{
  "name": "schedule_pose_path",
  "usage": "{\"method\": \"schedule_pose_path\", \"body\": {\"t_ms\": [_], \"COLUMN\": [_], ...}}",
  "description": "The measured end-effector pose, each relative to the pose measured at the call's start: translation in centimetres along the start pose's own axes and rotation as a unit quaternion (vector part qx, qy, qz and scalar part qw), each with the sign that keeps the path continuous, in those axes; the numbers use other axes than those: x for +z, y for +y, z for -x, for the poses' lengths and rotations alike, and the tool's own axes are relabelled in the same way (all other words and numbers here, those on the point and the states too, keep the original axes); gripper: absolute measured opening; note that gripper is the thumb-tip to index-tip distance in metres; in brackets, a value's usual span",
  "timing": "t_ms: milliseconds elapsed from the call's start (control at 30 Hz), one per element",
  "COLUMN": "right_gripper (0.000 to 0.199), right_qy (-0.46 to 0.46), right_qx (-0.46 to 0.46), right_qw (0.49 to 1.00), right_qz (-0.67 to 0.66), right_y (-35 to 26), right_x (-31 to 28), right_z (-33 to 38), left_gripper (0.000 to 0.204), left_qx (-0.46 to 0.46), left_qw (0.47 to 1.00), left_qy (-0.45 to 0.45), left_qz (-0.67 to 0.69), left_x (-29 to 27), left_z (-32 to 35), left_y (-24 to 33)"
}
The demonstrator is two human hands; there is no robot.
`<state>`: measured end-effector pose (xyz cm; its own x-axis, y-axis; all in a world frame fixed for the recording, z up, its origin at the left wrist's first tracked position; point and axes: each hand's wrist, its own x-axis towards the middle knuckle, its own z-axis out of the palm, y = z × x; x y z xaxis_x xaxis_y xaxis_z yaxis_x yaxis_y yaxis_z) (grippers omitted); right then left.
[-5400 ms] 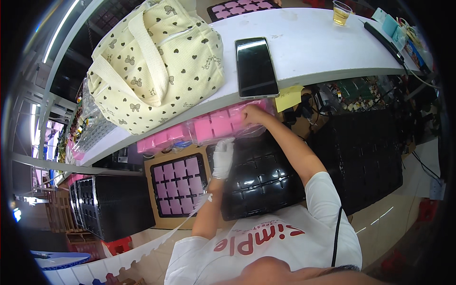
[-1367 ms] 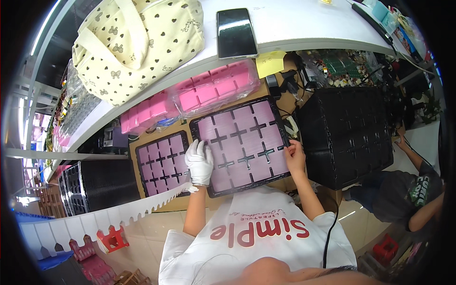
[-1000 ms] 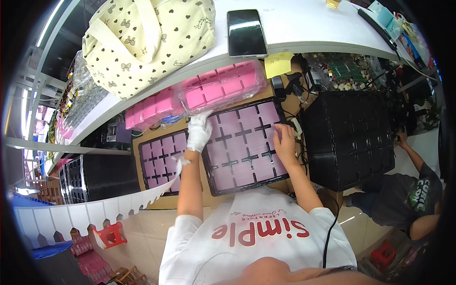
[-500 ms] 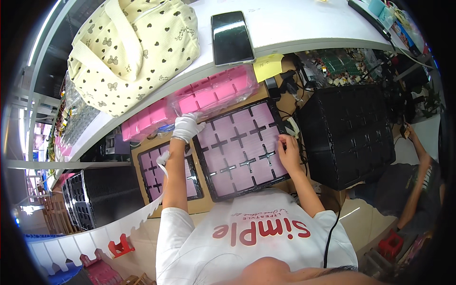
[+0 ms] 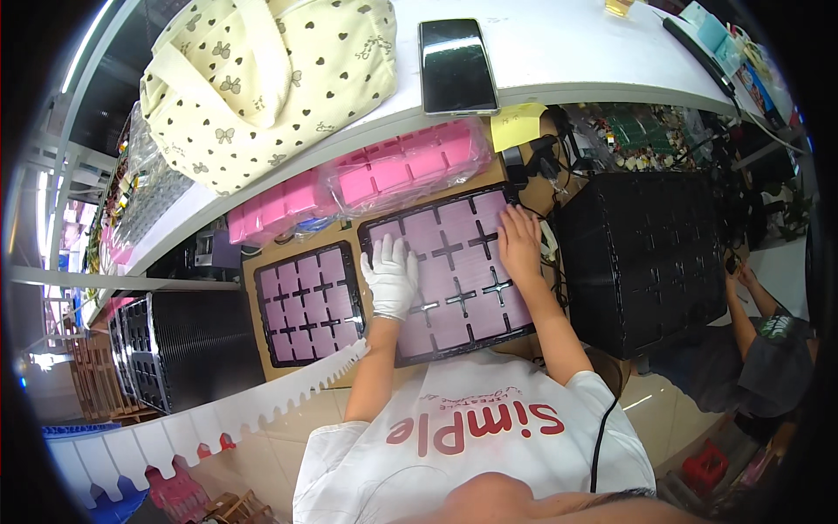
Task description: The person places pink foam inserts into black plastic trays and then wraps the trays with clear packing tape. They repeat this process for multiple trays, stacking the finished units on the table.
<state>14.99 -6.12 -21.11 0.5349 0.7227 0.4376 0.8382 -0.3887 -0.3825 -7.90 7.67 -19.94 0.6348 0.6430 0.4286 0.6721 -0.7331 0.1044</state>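
At a black tray (image 5: 467, 346)

Left hand (image 5: 392, 277) lies flat, released, on pink lining (image 5: 471, 269); right hand (image 5: 521, 244), unclenched, by the far right corner

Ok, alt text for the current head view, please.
A white-gloved left hand and bare right hand lie over a black tray of pink panels; a similar tray lies to its left, a bag and phone on the white table beyond.

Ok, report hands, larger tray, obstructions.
Gloved left hand open over left of larger black tray; right hand open over its right. Wrapped pink blocks just beyond.
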Motion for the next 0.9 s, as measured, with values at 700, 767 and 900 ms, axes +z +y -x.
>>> {"method": "schedule_pose_path", "body": {"t_ms": [700,767,900], "right_gripper": [0.034,0.027,0.026], "right_qy": [-0.012,-0.022,-0.156], "right_qx": [-0.040,-0.081,-0.191], "right_qw": [0.996,0.994,0.958], "right_qz": [0.078,-0.075,-0.147], "right_y": [1.4,2.1,0.8], "right_x": [0.4,-2.2,-8.6], "right_z": [-1.9,0.9,8.6], "left_gripper": [0.037,0.033,0.037], "left_qx": [-0.019,0.057,0.259], "left_qw": [0.995,0.997,0.940], "left_qy": [-0.047,-0.052,-0.193], "left_qz": [-0.080,0.009,0.106], "left_x": [-0.2,-3.0,-7.5], "left_z": [-0.7,0.8,8.0], "left_y": [-3.2,-2.5,-1.7]}}
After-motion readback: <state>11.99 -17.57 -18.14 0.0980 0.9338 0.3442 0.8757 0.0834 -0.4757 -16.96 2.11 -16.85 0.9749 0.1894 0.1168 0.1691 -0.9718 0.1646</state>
